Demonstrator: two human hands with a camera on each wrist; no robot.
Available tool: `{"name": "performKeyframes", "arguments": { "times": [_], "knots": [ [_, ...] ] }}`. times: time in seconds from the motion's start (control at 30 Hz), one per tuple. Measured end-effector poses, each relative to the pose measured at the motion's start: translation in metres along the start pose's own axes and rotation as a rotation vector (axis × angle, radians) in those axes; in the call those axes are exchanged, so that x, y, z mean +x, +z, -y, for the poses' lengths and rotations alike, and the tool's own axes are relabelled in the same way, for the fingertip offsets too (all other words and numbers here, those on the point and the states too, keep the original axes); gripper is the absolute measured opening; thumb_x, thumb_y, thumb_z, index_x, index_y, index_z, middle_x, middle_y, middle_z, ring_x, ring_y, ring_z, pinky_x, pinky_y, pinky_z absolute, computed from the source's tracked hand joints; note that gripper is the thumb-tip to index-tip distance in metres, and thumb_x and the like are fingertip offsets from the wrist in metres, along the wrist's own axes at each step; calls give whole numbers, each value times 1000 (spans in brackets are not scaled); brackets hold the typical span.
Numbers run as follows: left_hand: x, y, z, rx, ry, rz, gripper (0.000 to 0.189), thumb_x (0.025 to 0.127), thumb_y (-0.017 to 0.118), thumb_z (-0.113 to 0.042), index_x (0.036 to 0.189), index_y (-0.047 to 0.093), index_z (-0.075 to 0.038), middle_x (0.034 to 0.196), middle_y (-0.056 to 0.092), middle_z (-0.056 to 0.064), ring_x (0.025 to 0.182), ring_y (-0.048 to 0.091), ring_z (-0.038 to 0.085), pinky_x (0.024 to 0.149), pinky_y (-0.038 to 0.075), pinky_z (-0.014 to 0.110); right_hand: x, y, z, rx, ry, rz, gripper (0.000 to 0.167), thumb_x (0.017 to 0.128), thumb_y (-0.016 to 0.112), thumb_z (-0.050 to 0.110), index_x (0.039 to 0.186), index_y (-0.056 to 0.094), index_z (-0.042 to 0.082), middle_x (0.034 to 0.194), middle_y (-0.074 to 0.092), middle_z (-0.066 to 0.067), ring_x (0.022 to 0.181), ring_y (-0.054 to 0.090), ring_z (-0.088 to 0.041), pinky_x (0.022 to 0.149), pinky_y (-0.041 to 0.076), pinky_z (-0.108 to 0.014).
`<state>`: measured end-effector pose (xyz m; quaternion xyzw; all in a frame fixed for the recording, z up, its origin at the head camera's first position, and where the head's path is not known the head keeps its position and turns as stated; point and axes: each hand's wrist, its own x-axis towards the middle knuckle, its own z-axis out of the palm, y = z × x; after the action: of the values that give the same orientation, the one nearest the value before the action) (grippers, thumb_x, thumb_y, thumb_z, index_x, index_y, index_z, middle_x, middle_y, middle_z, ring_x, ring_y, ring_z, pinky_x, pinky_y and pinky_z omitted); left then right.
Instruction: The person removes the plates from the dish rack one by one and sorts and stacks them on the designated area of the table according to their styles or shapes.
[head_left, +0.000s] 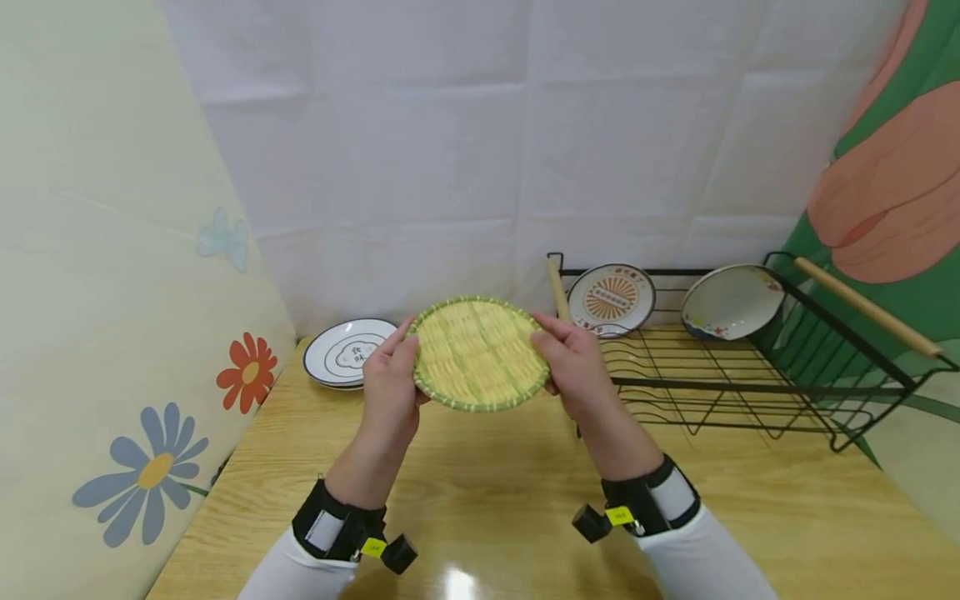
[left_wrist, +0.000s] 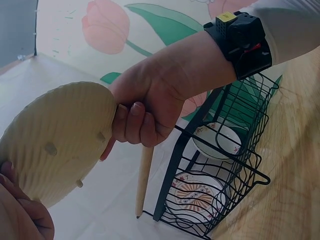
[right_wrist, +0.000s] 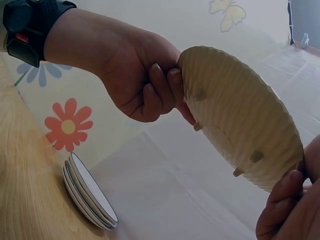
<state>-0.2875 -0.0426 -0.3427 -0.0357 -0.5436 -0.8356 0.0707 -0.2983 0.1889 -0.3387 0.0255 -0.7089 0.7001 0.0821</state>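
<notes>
A round yellow-green woven tray (head_left: 480, 354) with a wrapped green rim is held up over the table, tilted so that its inner face shows in the head view. My left hand (head_left: 390, 371) grips its left edge, thumb on the upper face. On the opposite edge my right hand (head_left: 577, 362) pinches the rim between thumb and curled fingers. Both wrist views show the tray's ribbed underside (left_wrist: 62, 135) with several small stubby feet. Nothing else is in either hand.
White plates (head_left: 341, 354) with dark rims lie stacked at the back left of the wooden table (head_left: 480, 500). On the right stands a black wire dish rack (head_left: 720, 383) with wooden handles, holding a patterned plate (head_left: 611, 300) and a white bowl (head_left: 731, 304). A white cloth (head_left: 420, 167) hangs behind.
</notes>
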Motion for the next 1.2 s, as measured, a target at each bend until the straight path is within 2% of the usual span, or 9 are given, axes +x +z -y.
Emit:
{"name": "performKeyframes", "arguments": {
  "times": [0.13, 0.37, 0.47, 0.6, 0.77, 0.97, 1.03, 1.2],
  "knots": [
    [2, 0, 2, -2, -2, -13, 39, 104, 52, -18, 143, 61, -18, 123, 75, 15, 82, 79, 14, 55, 60, 25, -1, 1, 1, -1, -12, -11, 41, 102, 57, 14, 143, 60, 9, 81, 73, 6, 43, 47, -5, 37, 37, -20],
    [5, -2, 4, -10, 24, -33, 39, 104, 54, -17, 142, 61, -13, 126, 73, 16, 88, 79, 15, 61, 62, 28, -2, 5, 1, 17, -29, -28, 43, 100, 57, 11, 143, 60, 8, 77, 72, 5, 43, 46, -6, 38, 36, -20],
    [4, -2, 6, -5, 29, -27, 40, 105, 53, -18, 143, 60, -13, 129, 72, 15, 94, 79, 17, 67, 62, 29, -1, 6, -2, 32, -27, -27, 44, 99, 56, 10, 143, 60, 10, 86, 75, 2, 44, 48, -6, 39, 37, -20],
    [8, -4, 11, 10, 28, -30, 38, 104, 55, -18, 141, 62, -15, 130, 72, 12, 98, 78, 18, 72, 63, 31, 1, 8, -4, 42, -11, -43, 46, 100, 55, 11, 145, 58, 14, 110, 75, -10, 51, 55, -6, 44, 43, -18],
    [18, -5, 17, 37, 34, -35, 38, 104, 56, -19, 140, 63, -12, 131, 71, 11, 102, 77, 19, 76, 62, 32, 6, 12, -9, 88, -28, -88, 45, 102, 55, 13, 146, 57, 15, 120, 72, -16, 55, 61, -5, 45, 47, -17],
    [33, -7, 19, 69, 54, -54, 40, 103, 56, -17, 141, 61, -6, 134, 68, 16, 102, 76, 17, 77, 62, 31, 11, 26, -10, 185, -44, -188, 43, 103, 56, 14, 146, 57, 12, 127, 69, -15, 50, 50, -4, 43, 39, -16],
    [40, -9, 18, 89, 61, -60, 41, 104, 56, -18, 142, 60, -6, 134, 68, 17, 100, 77, 16, 75, 63, 30, 16, 31, -10, 210, -44, -206, 43, 104, 56, 15, 147, 56, 13, 134, 67, -14, 50, 48, -4, 43, 39, -16],
    [66, -13, 23, 112, 58, -64, 42, 105, 55, -21, 145, 58, -7, 135, 67, 19, 92, 76, 11, 70, 63, 28, 40, 45, -13, 274, -17, -258, 42, 104, 58, 19, 145, 59, 16, 143, 64, -8, 57, 54, -1, 48, 43, -14]
  ]
}}
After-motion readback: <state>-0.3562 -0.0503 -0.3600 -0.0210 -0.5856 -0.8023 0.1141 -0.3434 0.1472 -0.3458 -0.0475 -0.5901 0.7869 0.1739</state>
